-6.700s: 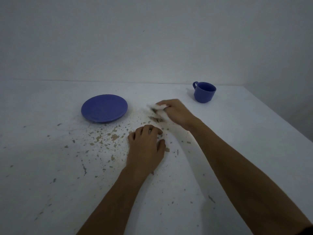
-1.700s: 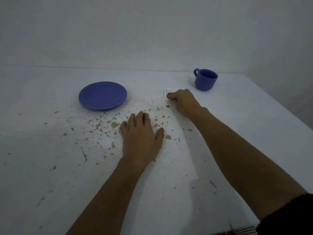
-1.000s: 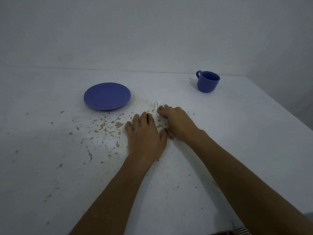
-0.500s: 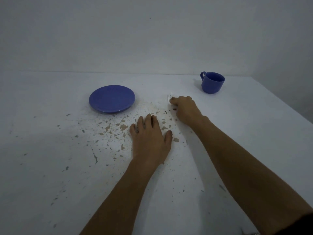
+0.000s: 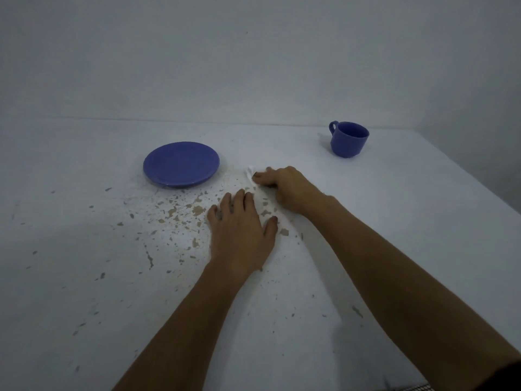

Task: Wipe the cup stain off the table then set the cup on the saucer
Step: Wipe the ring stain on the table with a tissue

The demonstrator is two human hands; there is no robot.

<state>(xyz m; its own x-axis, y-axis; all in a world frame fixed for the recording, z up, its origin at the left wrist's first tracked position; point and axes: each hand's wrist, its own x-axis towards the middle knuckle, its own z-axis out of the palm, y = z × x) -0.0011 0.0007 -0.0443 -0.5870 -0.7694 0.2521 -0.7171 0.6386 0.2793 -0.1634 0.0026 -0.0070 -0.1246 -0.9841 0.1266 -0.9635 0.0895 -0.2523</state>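
Your right grip (image 5: 284,187) clenches a white tissue (image 5: 250,171) against the counter (image 5: 394,221); your left grip (image 5: 242,230) lies flat, released. Cup (image 5: 349,139) beyond-right of it, saucer (image 5: 181,164) left.

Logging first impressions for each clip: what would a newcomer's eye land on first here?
Two bare arms reach in from the bottom: the left hand lies flat on the white table, while the right hand presses a small white wipe down. Around them brown flecks speckle the surface. The only colour is a blue saucer, empty, and a blue cup far right.
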